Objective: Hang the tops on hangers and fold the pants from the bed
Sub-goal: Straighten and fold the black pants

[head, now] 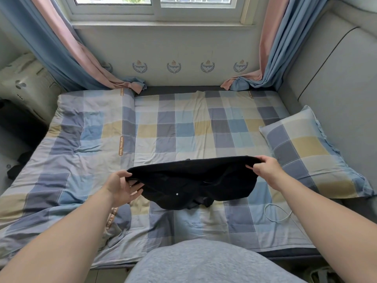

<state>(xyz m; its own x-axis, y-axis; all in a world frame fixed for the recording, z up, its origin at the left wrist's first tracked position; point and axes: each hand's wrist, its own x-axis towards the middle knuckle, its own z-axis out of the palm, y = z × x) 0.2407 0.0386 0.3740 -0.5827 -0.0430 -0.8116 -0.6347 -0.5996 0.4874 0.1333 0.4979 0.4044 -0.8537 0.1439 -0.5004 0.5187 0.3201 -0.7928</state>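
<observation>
Clearly a fold is under way: both hands hold a black garment [193, 182] stretched between them over the near middle of the bed [183, 127]. The left hand [120, 186] pinches the garment's left corner between thumb and fingers, and the right hand [263, 168] is closed the same way on its right corner, so the top edge runs taut from one to the other while the rest sags down and bunches on the sheet. Whether it is a pair of pants or a top is hard to tell from this crumpled view; a small pale button or stud shows on its front, and it looks to me like short pants held at the waist. If so, the next move calls for laying it flat, smoothing it and bringing one half over the other.

The cloth is soft, matte and limp, with no stiffness of its own. The bedding is a thin cotton check in blue, grey and pale yellow, creased here and there. A matching pillow [306, 152] lies at the right, and a thin white cable [275, 213] loops near it.
</observation>
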